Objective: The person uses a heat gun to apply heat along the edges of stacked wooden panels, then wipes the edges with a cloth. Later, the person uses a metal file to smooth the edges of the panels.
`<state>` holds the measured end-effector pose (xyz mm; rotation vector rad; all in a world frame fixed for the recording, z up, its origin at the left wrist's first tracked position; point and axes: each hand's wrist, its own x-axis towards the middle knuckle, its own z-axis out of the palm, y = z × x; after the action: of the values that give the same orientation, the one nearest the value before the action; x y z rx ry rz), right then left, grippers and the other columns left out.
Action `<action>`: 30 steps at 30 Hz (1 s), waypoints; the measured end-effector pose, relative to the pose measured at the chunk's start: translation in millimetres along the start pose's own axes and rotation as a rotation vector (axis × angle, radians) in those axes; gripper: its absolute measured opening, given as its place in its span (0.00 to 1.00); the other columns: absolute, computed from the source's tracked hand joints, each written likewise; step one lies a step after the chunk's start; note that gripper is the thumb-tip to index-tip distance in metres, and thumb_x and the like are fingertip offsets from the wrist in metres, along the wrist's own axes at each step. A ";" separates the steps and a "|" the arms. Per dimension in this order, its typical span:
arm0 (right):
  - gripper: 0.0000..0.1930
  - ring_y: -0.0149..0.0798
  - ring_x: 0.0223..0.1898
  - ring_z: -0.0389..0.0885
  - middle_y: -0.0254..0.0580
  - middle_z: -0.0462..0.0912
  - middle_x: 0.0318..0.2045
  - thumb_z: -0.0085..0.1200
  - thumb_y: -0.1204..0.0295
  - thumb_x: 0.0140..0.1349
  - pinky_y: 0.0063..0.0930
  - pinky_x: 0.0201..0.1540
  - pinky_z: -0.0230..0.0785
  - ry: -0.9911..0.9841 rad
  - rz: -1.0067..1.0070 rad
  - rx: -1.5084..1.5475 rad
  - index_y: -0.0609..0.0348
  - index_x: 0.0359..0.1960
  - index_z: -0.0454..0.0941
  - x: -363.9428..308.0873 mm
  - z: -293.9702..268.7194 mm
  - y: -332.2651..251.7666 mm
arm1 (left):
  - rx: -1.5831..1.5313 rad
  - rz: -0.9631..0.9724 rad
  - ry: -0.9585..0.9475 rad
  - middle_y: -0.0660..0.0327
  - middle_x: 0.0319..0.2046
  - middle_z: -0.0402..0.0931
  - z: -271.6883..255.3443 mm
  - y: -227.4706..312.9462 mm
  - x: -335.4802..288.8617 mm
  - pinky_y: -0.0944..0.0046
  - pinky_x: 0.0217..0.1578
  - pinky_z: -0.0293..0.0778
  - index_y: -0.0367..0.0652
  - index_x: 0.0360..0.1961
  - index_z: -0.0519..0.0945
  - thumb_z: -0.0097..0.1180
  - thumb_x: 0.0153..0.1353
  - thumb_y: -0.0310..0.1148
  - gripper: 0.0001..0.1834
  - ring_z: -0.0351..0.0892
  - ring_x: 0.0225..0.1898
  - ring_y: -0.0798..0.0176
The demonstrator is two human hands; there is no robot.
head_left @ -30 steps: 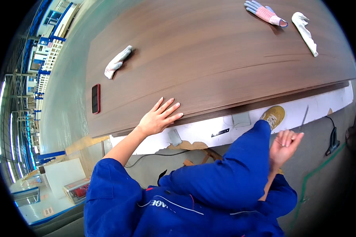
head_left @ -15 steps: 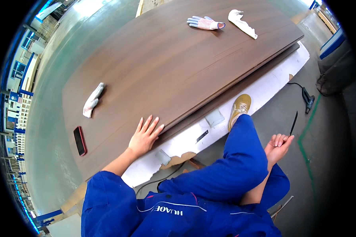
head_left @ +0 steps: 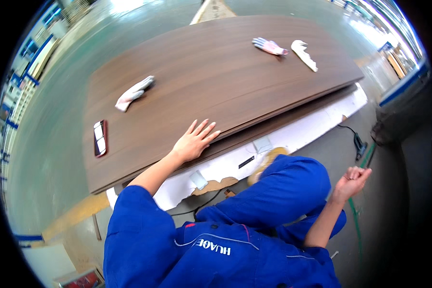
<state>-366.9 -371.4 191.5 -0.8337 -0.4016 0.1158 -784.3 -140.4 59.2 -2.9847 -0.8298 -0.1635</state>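
My left hand [head_left: 196, 143] lies flat, fingers spread, on a large dark brown wood-grain panel [head_left: 201, 72], close to its front edge. Nothing is held in it. Off to the right, above the grey floor, my right hand [head_left: 351, 183] is closed around a thin black stick-like tool [head_left: 371, 154]. The tool's exact kind is unclear, and the fingers hide its lower end. On the panel's far right rest a striped work glove [head_left: 270, 46] and a crumpled white piece [head_left: 303, 55], perhaps cloth. Another pale glove [head_left: 134, 93] lies left, with a red-edged phone [head_left: 101, 138] beside it.
A second brown panel shows beneath the top one, over a torn white sheet [head_left: 317, 127]. On that sheet are a black strip [head_left: 246, 162] and two clear pads [head_left: 262, 145]. My shoe [head_left: 270, 163] is at its edge. A corded dark tool [head_left: 359, 148] lies on the floor.
The view has shifted. My left hand has slid right along the panel edge. My right hand has moved right with the black tool. My shoe has come back toward me.
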 end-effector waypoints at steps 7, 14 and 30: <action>0.20 0.22 0.16 0.53 0.26 0.59 0.14 0.43 0.60 0.73 0.19 0.21 0.46 -0.080 0.097 -0.108 0.52 0.20 0.64 -7.3 21.9 45.8 | -0.116 0.088 -0.111 0.57 0.71 0.48 -9.6 -17.9 26.3 0.44 0.70 0.42 0.48 0.69 0.58 0.57 0.57 0.38 0.38 0.43 0.73 0.49; 0.22 0.21 0.15 0.54 0.27 0.60 0.12 0.41 0.61 0.73 0.18 0.20 0.46 -0.085 0.219 -0.294 0.51 0.18 0.63 7.1 33.7 152.1 | -0.217 0.129 -0.122 0.53 0.71 0.49 1.9 -6.8 120.0 0.44 0.70 0.40 0.36 0.68 0.56 0.60 0.54 0.42 0.44 0.42 0.73 0.50; 0.22 0.22 0.16 0.57 0.29 0.62 0.13 0.39 0.62 0.74 0.18 0.20 0.48 -0.079 0.491 -0.321 0.56 0.18 0.64 -24.0 51.5 265.6 | -0.222 0.148 -0.190 0.52 0.68 0.57 20.4 14.4 192.6 0.36 0.66 0.46 0.59 0.61 0.72 0.61 0.52 0.32 0.32 0.50 0.69 0.37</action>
<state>-394.2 -163.6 18.9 -1.2371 -0.2850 0.5525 -611.0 -52.6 60.4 -3.2969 -0.6383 0.0376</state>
